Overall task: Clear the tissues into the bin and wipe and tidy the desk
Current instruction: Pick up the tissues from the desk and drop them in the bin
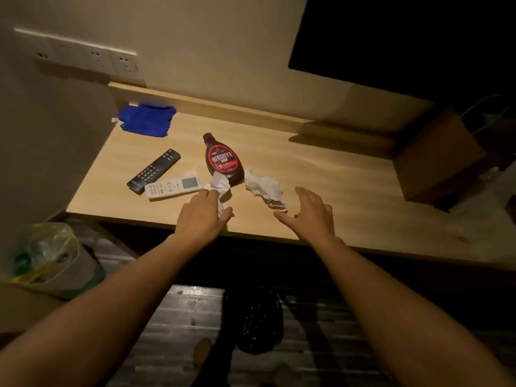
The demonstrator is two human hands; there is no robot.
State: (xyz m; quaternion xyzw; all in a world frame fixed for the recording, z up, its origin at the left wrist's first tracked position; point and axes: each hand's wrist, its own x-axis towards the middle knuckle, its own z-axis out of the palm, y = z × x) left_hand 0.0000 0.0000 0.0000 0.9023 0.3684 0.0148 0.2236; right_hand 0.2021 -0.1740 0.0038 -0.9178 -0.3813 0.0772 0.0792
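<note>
**A:** ok, biggest stuff first?

**B:** Pale wood worktop point(321, 191) along the wall. Dark screen point(405, 37) above its right end, brown box point(435, 160) standing on that same end. Down on the floor: bin with a yellowish bag point(47, 258) off to the left, black-lined bin point(252, 319) just in front of the worktop edge, between the forearms.

**A:** and the hands?

**B:** Left hand point(201, 213) over the front edge, fingers fairly straight, thumb splayed out. Right hand point(310, 212) spread wide, holding nothing.

**A:** smaller bits?

**B:** Blue cloth point(146, 120) bunched in the back left corner. Syrup bottle point(223, 160) lying flat mid-worktop, cap toward the wall. Black remote point(153, 171) and white remote point(174, 187) close together left of the bottle.

**A:** tissues still up there?

**B:** Yep, all on the worktop. First crumpled tissue point(219, 185) against the bottle's base, left fingertips touching it, part of it in the gap between thumb and fingers. Second crumpled tissue point(265, 188) just right of the bottle and just beside the right hand; contact hard to call. Tiny tissue scrap point(191, 172) between white remote and bottle.
</note>
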